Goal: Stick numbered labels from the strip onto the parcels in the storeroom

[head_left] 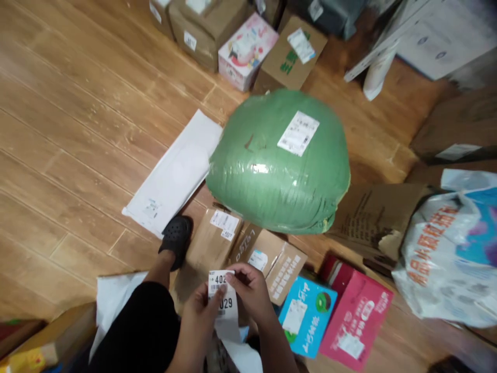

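Note:
A strip of white printed labels [228,316] with black numbers and barcodes hangs between my hands, low in the middle of the view. My left hand [201,311] pinches the strip's left side, its thumb over the print. My right hand [248,287] grips the strip's upper right corner between thumb and fingers. Just beyond them are a brown box [205,243] with white labels and another brown carton [285,259] with white lettering. Above these lies a big green wrapped bundle [256,155] bearing a white shipping label [298,133].
A flat white package [178,171] lies left of the bundle, near my dark shoe [177,238]. Blue [322,329] and pink [365,316] boxes stand at lower right, beside a white plastic bag [430,280]. More boxes, one pink-patterned [248,46], line the top.

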The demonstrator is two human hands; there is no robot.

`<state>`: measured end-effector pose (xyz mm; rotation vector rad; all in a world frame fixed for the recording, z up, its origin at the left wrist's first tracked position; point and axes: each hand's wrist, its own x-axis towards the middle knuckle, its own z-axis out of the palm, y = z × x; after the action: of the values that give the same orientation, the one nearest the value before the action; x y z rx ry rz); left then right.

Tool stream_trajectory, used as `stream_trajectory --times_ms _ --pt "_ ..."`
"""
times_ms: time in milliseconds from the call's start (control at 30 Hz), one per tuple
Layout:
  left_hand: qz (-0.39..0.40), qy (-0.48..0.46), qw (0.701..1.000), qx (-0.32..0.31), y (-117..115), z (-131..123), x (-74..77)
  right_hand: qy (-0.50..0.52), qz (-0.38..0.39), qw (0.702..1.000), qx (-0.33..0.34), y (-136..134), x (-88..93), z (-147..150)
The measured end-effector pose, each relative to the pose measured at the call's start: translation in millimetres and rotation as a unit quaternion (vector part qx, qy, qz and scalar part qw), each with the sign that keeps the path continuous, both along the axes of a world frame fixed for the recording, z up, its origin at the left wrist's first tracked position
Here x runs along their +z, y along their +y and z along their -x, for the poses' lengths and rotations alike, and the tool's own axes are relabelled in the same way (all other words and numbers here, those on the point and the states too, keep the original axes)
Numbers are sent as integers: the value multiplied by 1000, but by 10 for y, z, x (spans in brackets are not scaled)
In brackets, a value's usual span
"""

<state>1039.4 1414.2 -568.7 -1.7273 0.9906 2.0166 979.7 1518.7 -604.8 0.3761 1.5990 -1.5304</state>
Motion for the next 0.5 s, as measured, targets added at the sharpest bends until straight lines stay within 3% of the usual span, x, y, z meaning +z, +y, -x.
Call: stream_trajectory --times_ms 133,300,400,433,500 --pt "51 3 998 27 7 64 -57 56 -13 998 22 -151 -83 195" --pt "112 -59 987 99 -17 140 -82 69 20 996 47 -578 -114 482" --pt "162 -43 983 77 -366 305 -156 86 28 995 33 -852 -165 607" --pt "183 -37 982 40 -560 387 -211 98 18 995 19 -926 -189 637" --pt "197 -23 980 30 -980 572 -362 123 -20 992 -22 -1030 -235 688"
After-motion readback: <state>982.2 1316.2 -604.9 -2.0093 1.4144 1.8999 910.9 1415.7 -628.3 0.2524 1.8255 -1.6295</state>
